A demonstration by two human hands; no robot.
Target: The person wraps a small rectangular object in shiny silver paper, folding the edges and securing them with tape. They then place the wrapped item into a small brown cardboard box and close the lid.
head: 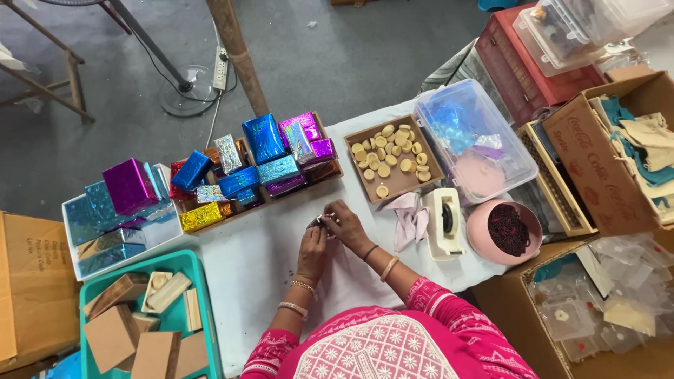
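Over the white tabletop (pixel 246 260) both of my hands meet on a small shiny silver-and-dark item (pixel 317 222). My left hand (pixel 312 249) pinches it from below and my right hand (pixel 345 223) holds it from the right side. What the item is cannot be made out at this size. Just beyond my hands a wooden tray (pixel 331 173) carries several small boxes wrapped in glittering blue, purple, gold and red foil. A blue foil box (pixel 263 137) stands tallest among them.
A cardboard tray of round tan discs (pixel 390 158), a clear plastic tub (pixel 474 137), a white tape dispenser (pixel 444 223), a pink cloth (pixel 411 217) and a pink bowl (pixel 504 231) sit right. Left are a white tray of foil boxes (pixel 116 214) and a teal bin (pixel 144 312).
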